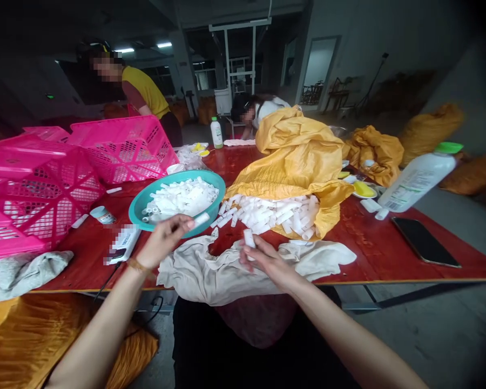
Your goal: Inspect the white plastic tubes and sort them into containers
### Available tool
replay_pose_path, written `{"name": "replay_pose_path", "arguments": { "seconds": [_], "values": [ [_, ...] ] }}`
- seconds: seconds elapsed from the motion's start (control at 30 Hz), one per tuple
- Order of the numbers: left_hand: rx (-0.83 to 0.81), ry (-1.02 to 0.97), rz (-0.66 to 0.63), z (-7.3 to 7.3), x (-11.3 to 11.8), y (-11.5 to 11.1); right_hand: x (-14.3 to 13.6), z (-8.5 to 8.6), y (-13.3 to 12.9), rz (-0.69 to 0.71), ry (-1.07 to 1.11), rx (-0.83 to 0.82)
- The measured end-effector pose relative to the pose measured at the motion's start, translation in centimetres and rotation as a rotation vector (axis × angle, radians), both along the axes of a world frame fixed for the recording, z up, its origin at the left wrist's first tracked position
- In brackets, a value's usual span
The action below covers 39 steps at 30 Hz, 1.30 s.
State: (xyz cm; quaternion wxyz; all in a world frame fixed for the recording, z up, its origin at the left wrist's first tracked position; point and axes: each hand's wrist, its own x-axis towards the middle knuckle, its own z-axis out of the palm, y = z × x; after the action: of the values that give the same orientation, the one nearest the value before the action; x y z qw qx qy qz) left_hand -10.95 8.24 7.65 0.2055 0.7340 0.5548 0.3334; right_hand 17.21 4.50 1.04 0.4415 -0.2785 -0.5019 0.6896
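Between thumb and fingers, my left hand (170, 233) pinches a short white plastic tube (201, 219) by the front rim of a teal basin (135, 210). Many similar white tubes (182, 195) fill that basin. My right hand (267, 260) grips another white tube (249, 237), held roughly upright above a crumpled pale cloth (210, 270). Behind the cloth, a heap of loose tubes (267, 212) spills from the mouth of a yellow woven sack (291, 156).
Pink plastic baskets (123, 146) stand at the left. A small white jar (102, 215) and a white box (123, 243) lie near the basin. On the right are a large bottle (419, 178) and a phone (426, 241). Two people work across the red table (372, 237).
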Motion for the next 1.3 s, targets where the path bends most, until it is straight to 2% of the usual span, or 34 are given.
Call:
{"name": "replay_pose_path", "arguments": {
  "seconds": [0.1, 0.2, 0.27, 0.37, 0.47, 0.53, 0.7, 0.87, 0.93, 1.03, 1.13, 1.23, 1.3],
  "values": [
    [-0.071, -0.167, -0.131, -2.3, 5.2, -3.9, -2.5, 0.3, -0.1, -0.019, 0.106, 0.065],
    [-0.076, -0.237, -0.186, -4.3, 8.1, -6.5, -2.5, -0.1, -1.4, -0.059, -0.011, 0.188],
    [-0.076, -0.236, -0.189, -5.1, 8.8, -7.4, -1.4, -0.4, -2.5, -0.091, -0.166, 0.303],
    [-0.105, -0.274, -0.186, -5.2, 9.0, -8.2, 0.5, -0.6, -3.8, -0.111, -0.34, 0.436],
    [-0.05, -0.374, -0.051, -4.7, 9.3, -9.0, 1.5, -0.7, -4.5, -0.083, -0.442, 0.45],
    [0.008, -0.358, 0.004, -4.4, 9.8, -9.5, 1.8, -0.8, -4.9, -0.069, -0.469, 0.446],
    [0.126, -0.123, -0.038, -4.7, 11.0, -10.4, 1.9, -1.5, -5.4, -0.08, -0.541, 0.505],
    [0.073, -0.111, -0.122, -6.8, 12.1, -11.1, 1.8, -2.5, -5.6, -0.231, -0.78, 0.745],
    [0.018, -0.148, -0.168, -7.5, 12.2, -11.1, 2.0, -2.4, -5.5, -0.179, -0.713, 0.709],
    [-0.053, -0.25, -0.173, -7.8, 11.3, -10.7, 2.7, -1.9, -5.4, -0.023, -0.527, 0.508],
    [0.014, -0.305, -0.14, -7.5, 10.0, -10.0, 3.3, -1.5, -5.3, 0.131, -0.334, 0.272],
    [0.022, -0.236, -0.22, -6.8, 9.5, -9.6, 3.4, -1.6, -5.3, 0.317, -0.145, 0.035],
    [-0.014, -0.208, -0.265, -6.1, 9.8, -9.6, 3.2, -1.9, -5.4, 0.389, -0.073, -0.082]
  ]
}}
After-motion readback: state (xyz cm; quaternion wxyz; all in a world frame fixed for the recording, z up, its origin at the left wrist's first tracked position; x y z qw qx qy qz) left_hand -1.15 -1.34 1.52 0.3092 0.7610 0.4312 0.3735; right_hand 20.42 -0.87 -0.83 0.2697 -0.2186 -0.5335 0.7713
